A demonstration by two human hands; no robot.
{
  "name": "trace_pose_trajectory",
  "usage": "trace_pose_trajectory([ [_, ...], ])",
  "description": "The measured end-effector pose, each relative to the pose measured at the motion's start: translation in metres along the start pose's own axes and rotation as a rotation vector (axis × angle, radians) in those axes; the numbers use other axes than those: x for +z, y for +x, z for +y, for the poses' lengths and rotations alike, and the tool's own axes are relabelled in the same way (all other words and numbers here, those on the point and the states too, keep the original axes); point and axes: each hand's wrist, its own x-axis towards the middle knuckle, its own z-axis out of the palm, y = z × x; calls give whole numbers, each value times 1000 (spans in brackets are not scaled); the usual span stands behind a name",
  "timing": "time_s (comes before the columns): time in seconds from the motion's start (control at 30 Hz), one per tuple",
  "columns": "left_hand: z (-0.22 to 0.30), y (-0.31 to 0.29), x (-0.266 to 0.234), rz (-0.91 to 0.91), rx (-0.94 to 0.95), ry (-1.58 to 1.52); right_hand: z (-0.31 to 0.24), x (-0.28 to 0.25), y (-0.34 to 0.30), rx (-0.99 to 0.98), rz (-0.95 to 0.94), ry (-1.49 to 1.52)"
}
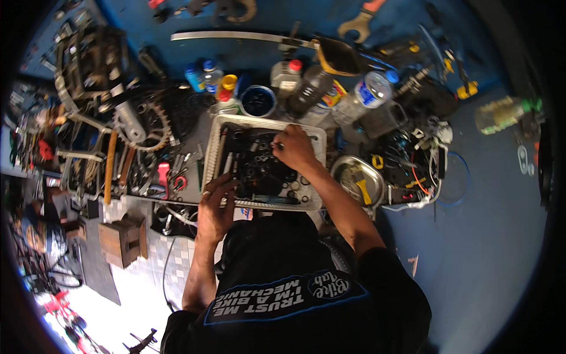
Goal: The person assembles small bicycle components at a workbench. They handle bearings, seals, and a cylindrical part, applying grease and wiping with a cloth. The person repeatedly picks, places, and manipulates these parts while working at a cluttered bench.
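The left hand [214,206] rests at the near left corner of a pale rectangular tray [322,154], its fingers loosely bent over the rim. The right hand [295,148] reaches over the tray's far right part, fingertips bunched close together; whether they pinch something, I cannot tell. To sort well here, the left hand would best steady the rim while the right lifts single pieces, keeping clear of its own shadow.

The tray sits on the worktop [190,190] in front of the person, its long axis running left to right, the right end slightly nearer. Along its near wall a teal-handled tool [275,199] lies parallel to that axis; beyond it spread dark small parts [259,160]. Behind the far rim stand a red-capped container [227,105] and a blue tub [257,100].
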Motion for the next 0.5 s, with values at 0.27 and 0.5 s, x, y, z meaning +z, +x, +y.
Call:
trace_pose_trajectory([
  [0.27,1,1,4,-82,16,7,-7,4,-9,27,-9,-174],
  [0.5,2,0,1,-134,-13,8,-7,-5,-6,58,-57,-104],
])
